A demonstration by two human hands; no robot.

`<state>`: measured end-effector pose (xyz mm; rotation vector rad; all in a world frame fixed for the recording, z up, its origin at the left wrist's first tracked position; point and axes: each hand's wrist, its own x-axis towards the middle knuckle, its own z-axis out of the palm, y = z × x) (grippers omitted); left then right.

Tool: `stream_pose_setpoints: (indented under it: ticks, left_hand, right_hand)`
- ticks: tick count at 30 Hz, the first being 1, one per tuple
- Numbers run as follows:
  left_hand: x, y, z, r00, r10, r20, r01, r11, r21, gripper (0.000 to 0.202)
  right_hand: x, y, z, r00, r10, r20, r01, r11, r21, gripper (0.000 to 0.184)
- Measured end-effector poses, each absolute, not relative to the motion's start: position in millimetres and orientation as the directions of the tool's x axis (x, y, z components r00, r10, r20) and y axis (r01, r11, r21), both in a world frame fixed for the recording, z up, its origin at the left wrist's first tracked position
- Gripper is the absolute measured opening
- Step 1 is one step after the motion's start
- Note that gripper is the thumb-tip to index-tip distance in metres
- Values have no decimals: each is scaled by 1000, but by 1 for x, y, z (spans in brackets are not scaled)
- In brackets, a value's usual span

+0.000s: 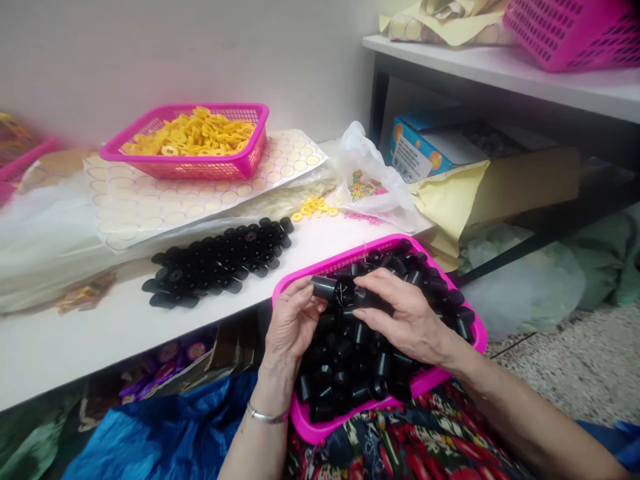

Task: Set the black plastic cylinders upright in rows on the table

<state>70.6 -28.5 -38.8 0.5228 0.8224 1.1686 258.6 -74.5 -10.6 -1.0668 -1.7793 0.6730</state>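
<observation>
Fingers drawn in on both sides: left hand pinches a black cap over the far-left corner of the basket; right hand has thumb and forefinger narrow around a second cap, partly hidden. Thin pale strand between the two, too small to tell. Basket sits on the lap, by the near edge of the table, loose caps spread corner to corner. Left of it, along the table's near edge: packed block of caps. Farther: few yellow rings, bead bag, then ring basket toward the far edge. Progress, my read: partway. Block looks done, loose caps look left; can't tell if they differ.
</observation>
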Motion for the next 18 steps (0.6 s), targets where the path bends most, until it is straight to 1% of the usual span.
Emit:
stream_pose_setpoints:
  ticks: [2,4,7,11,18]
  left_hand:
    - [73,-29,-35,205,932,-298,-610,360,706,16]
    - [74,-28,-35,216,926,-309,-607,376,701,17]
    - [75,-29,-37,211,922,-326,-585,386,713,23]
    - [77,-31,-38,216,929,-301,-551,370,748,25]
    - [78,-33,-38,170,947,-272,-553,321,769,21]
  right_hand:
    - [255,-71,-11,-210,884,418,368,467,-804,36]
    - [253,-70,-13,-209,890,405,351,455,-818,37]
    - [252,-70,-16,-208,896,392,326,441,-836,38]
    - [251,-69,-17,-205,897,392,308,439,-844,37]
    - [253,-68,-18,-217,899,380,311,432,-847,38]
